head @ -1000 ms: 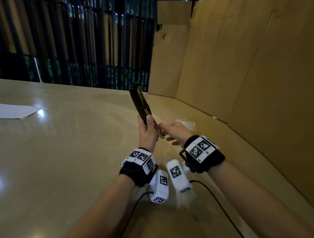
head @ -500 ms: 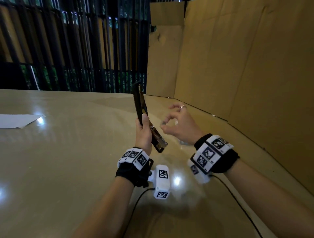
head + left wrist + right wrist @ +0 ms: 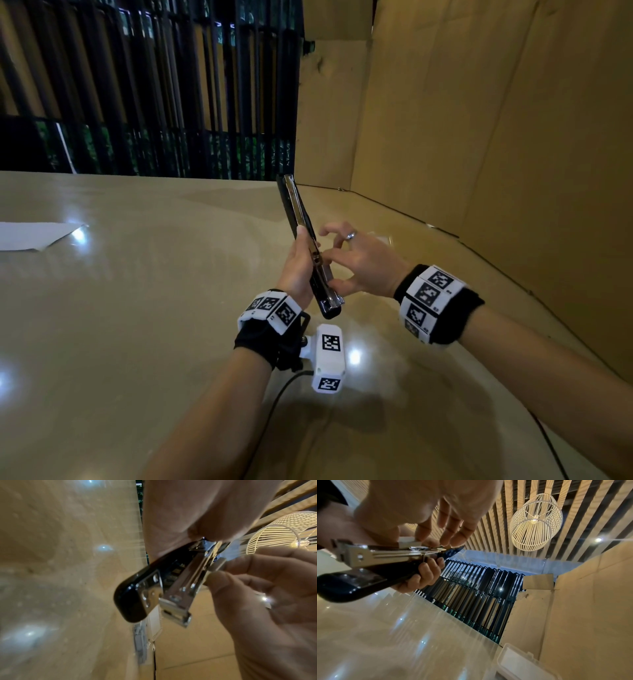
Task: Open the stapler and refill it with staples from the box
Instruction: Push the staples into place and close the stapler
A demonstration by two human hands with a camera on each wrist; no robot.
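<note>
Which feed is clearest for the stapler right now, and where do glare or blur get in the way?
Right wrist: stapler sharpest, right hand blurred. Left wrist: metal magazine clear, left palm and table smeared, glare spots. Head: stapler small and dim, lamp reflections on the tabletop.

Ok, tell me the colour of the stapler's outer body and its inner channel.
The stapler has a glossy black body and a shiny silver metal channel; the left wrist view shows it best.

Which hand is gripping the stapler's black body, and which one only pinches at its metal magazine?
The left hand wraps the black stapler; the right hand only pinches a small strip at the metal magazine.
</note>
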